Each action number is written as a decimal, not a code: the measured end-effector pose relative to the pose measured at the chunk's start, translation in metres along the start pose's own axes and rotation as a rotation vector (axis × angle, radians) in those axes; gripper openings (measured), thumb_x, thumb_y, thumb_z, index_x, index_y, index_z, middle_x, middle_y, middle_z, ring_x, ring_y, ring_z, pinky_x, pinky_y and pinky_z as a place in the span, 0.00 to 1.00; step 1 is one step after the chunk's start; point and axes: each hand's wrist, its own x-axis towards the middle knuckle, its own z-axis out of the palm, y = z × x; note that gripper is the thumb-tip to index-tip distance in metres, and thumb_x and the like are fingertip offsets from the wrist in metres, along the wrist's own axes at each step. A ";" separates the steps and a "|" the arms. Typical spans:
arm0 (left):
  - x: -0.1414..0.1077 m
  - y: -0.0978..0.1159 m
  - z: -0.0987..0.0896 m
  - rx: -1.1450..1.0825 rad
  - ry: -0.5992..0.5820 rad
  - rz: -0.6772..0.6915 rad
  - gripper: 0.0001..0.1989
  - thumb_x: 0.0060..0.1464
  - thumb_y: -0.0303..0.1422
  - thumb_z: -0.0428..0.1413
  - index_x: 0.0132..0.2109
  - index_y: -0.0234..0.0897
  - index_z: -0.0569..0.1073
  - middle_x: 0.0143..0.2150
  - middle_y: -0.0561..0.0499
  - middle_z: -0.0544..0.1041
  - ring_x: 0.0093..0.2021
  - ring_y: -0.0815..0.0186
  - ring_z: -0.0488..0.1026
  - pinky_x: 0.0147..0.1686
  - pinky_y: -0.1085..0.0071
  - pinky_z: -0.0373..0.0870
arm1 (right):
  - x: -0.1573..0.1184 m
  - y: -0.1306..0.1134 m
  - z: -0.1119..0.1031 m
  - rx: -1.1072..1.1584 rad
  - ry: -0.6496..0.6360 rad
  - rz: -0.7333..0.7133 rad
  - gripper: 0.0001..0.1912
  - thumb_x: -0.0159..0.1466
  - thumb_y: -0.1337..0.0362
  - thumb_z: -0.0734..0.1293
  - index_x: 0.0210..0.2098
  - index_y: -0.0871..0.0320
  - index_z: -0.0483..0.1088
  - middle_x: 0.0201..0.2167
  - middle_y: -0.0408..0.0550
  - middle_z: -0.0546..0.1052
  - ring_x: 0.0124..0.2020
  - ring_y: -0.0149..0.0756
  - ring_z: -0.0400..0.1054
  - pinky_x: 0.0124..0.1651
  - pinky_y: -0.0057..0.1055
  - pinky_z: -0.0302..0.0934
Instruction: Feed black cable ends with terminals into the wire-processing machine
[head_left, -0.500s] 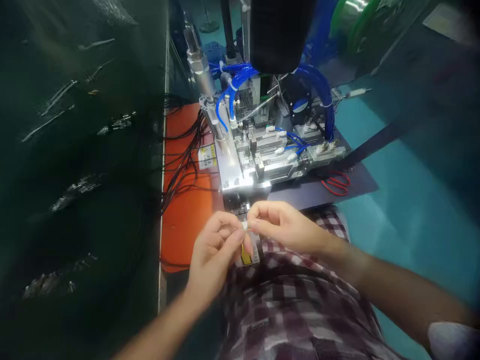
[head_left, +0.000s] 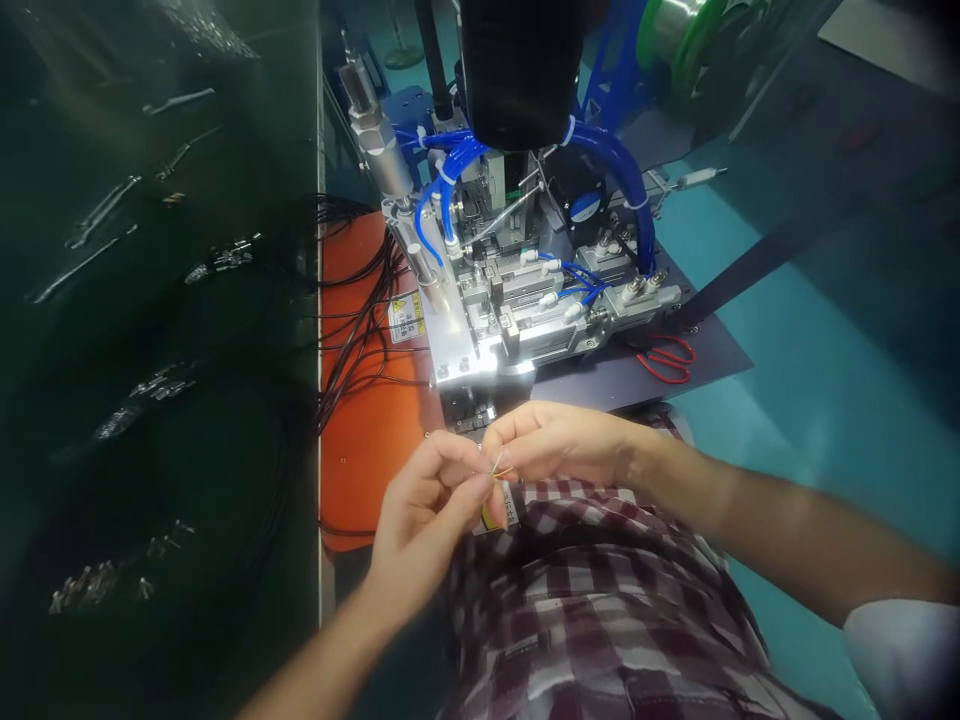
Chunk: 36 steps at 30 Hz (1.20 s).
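Thin wires [head_left: 498,468], pale and orange-yellow at their splayed ends, stick up between my hands in front of the machine. My left hand [head_left: 433,510] pinches them between thumb and index finger. Close against it, my right hand [head_left: 559,440] has its fingers closed at the same wire ends. The right fingertips partly hide what they grip. Behind both hands stands a metal pneumatic machine [head_left: 517,300] with blue tubing [head_left: 626,165]. Below the fingers a yellow and white label [head_left: 501,508] shows in part.
An orange plate [head_left: 367,460] with black cables [head_left: 367,350] lies left of the machine. Further left, small metal parts [head_left: 94,583] are scattered on a dark green surface [head_left: 225,480]. Red-handled scissors [head_left: 667,358] lie at right. A green-rimmed spool [head_left: 675,30] hangs at the upper right.
My right hand has moved slightly left and closed in on the left fingertips. The wire ends now show splayed apart. The whole view has shifted a little.
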 end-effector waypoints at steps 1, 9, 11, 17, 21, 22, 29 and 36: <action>0.001 0.000 0.000 -0.005 -0.014 -0.028 0.04 0.61 0.31 0.54 0.38 0.38 0.66 0.24 0.54 0.74 0.21 0.76 0.64 0.21 0.81 0.54 | 0.000 -0.002 0.000 -0.043 0.019 -0.037 0.10 0.60 0.61 0.68 0.29 0.63 0.68 0.23 0.40 0.68 0.21 0.24 0.55 0.26 0.25 0.50; 0.010 0.009 -0.001 -0.054 -0.001 -0.178 0.07 0.59 0.33 0.53 0.36 0.37 0.62 0.20 0.54 0.74 0.15 0.80 0.49 0.16 0.80 0.41 | 0.006 -0.006 -0.008 -0.477 0.080 -0.435 0.03 0.63 0.73 0.63 0.33 0.63 0.66 0.30 0.42 0.68 0.31 0.27 0.63 0.37 0.26 0.59; 0.012 0.011 -0.002 -0.078 -0.001 -0.203 0.08 0.59 0.33 0.54 0.36 0.37 0.61 0.19 0.54 0.73 0.14 0.80 0.49 0.16 0.81 0.40 | 0.007 0.000 -0.008 -0.597 0.138 -0.552 0.03 0.64 0.73 0.63 0.33 0.63 0.67 0.31 0.44 0.69 0.33 0.28 0.63 0.39 0.27 0.60; 0.015 0.010 -0.006 -0.080 -0.072 -0.322 0.08 0.58 0.34 0.54 0.39 0.36 0.63 0.21 0.52 0.75 0.13 0.81 0.51 0.14 0.81 0.41 | 0.007 0.011 -0.012 -0.808 0.182 -0.743 0.04 0.66 0.72 0.62 0.36 0.61 0.69 0.34 0.47 0.70 0.36 0.31 0.64 0.42 0.30 0.61; 0.017 0.010 -0.007 -0.058 -0.065 -0.372 0.08 0.57 0.34 0.56 0.37 0.33 0.66 0.21 0.51 0.75 0.11 0.81 0.54 0.14 0.81 0.41 | 0.004 0.011 -0.015 -0.860 0.171 -0.772 0.05 0.66 0.73 0.62 0.36 0.61 0.69 0.34 0.48 0.69 0.37 0.32 0.64 0.41 0.30 0.62; 0.017 0.010 -0.007 -0.054 -0.062 -0.381 0.08 0.57 0.34 0.56 0.36 0.33 0.66 0.21 0.51 0.76 0.11 0.81 0.54 0.14 0.81 0.41 | 0.003 0.011 -0.015 -0.871 0.166 -0.761 0.05 0.66 0.73 0.62 0.36 0.61 0.69 0.34 0.48 0.70 0.37 0.32 0.64 0.41 0.31 0.62; 0.019 0.005 -0.002 -0.061 0.057 -0.381 0.09 0.53 0.33 0.59 0.33 0.34 0.66 0.21 0.52 0.75 0.11 0.82 0.52 0.13 0.82 0.41 | -0.001 0.011 -0.013 -0.836 0.219 -0.672 0.05 0.65 0.72 0.62 0.35 0.61 0.68 0.34 0.48 0.70 0.37 0.32 0.64 0.42 0.31 0.61; 0.022 0.005 0.005 -0.035 0.181 -0.352 0.10 0.52 0.33 0.60 0.32 0.33 0.67 0.20 0.53 0.73 0.13 0.82 0.51 0.14 0.82 0.41 | -0.005 0.028 0.003 -0.456 0.569 -0.296 0.07 0.63 0.61 0.65 0.34 0.60 0.68 0.25 0.42 0.68 0.21 0.26 0.56 0.22 0.25 0.51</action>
